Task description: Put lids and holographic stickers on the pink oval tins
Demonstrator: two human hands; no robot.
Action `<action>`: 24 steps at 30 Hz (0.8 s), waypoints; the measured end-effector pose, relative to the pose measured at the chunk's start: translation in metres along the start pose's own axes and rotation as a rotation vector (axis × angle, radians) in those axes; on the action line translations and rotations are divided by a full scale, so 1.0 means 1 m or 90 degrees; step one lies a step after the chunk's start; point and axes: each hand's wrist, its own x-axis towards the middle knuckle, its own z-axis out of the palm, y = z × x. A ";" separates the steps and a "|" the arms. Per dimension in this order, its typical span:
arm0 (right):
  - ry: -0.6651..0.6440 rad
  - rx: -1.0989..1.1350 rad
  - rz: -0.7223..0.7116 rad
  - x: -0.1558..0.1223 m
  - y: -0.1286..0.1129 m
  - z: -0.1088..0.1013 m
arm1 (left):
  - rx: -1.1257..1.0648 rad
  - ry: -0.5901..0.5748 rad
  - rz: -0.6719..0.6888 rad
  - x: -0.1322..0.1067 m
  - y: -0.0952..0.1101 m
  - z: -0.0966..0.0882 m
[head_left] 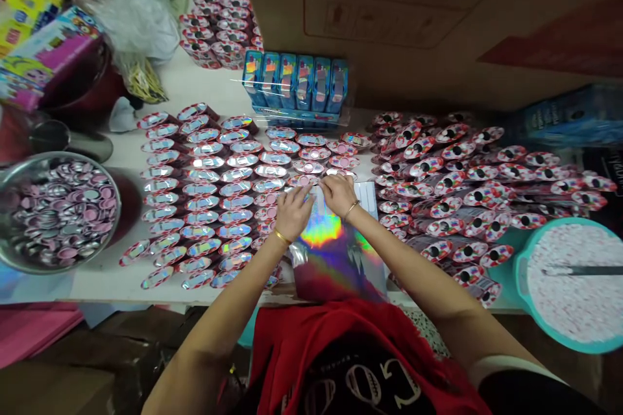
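My left hand and my right hand are close together at the far edge of a shiny rainbow-silver sheet. Fingers on both hands are bent and drawn together near the rows; anything pinched between them is too small or hidden to name. To the left, small red-and-white pouches stand in rows, their oval mouths silvery inside. Pink discs show in several pouches beside my hands. More pouches with round black holes on top crowd the right side.
A metal bowl of pink and silver discs stands at left. At right is a teal basin of whitish granules with a flat tool. Blue boxes stand behind, under a large cardboard carton. Plastic bags lie back left.
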 end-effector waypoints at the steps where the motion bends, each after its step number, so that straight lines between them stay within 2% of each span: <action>1: 0.001 -0.005 0.001 0.000 0.001 0.000 | -0.018 -0.004 0.008 -0.009 0.004 -0.004; 5: 0.005 -0.028 -0.007 0.000 0.002 0.001 | -0.169 -0.009 -0.003 -0.036 0.016 -0.025; 7: 0.009 -0.030 -0.011 -0.001 0.002 0.001 | -0.202 0.037 -0.065 -0.032 0.015 -0.030; 9: 0.015 -0.026 -0.016 -0.002 0.001 0.001 | -0.160 0.045 -0.124 -0.016 0.009 -0.029; 11: 0.020 -0.020 -0.020 -0.003 0.000 0.001 | -0.080 -0.018 -0.140 0.005 0.002 -0.022; 13: 0.025 -0.016 -0.020 -0.003 0.000 0.000 | -0.020 -0.105 -0.114 0.022 -0.004 -0.015; 15: 0.030 -0.014 -0.019 -0.004 0.001 0.000 | 0.004 -0.161 -0.074 0.028 -0.006 -0.009; 19: 0.044 -0.019 -0.020 -0.005 0.003 0.001 | -0.001 -0.176 -0.021 0.016 -0.002 -0.006; 24: 0.058 -0.022 -0.025 -0.007 0.009 0.011 | -0.024 -0.116 -0.025 -0.012 0.015 -0.014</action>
